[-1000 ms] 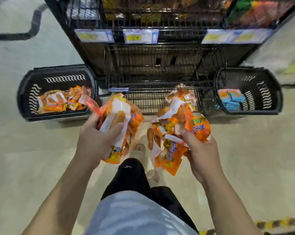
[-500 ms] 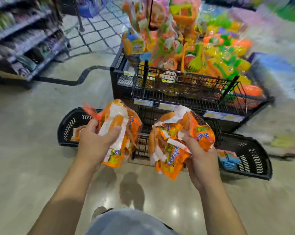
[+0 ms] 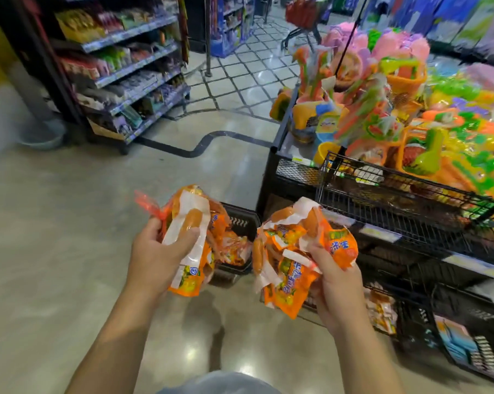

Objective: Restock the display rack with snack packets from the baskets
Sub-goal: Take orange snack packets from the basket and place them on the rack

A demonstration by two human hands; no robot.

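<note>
My left hand [image 3: 157, 251] grips a bunch of orange and white snack packets [image 3: 192, 234], held above the floor. My right hand [image 3: 335, 282] grips a second bunch of the same orange snack packets [image 3: 294, 257]. Behind the two bunches stands a black basket [image 3: 240, 223] with more orange packets in it, mostly hidden. The black wire display rack [image 3: 410, 206] rises to the right of my hands. A few packets [image 3: 382, 308] lie on its lowest shelf.
A second black basket [image 3: 473, 354] with blue packets sits on the floor at the lower right. Bright plastic toys [image 3: 410, 109] fill the rack's top. Grocery shelves [image 3: 132, 66] stand at the back left, with open floor [image 3: 69, 223] between.
The view has swung up and to the left, from the low shelf and both baskets to the aisle. Both hands still hold their packets in front of me.
</note>
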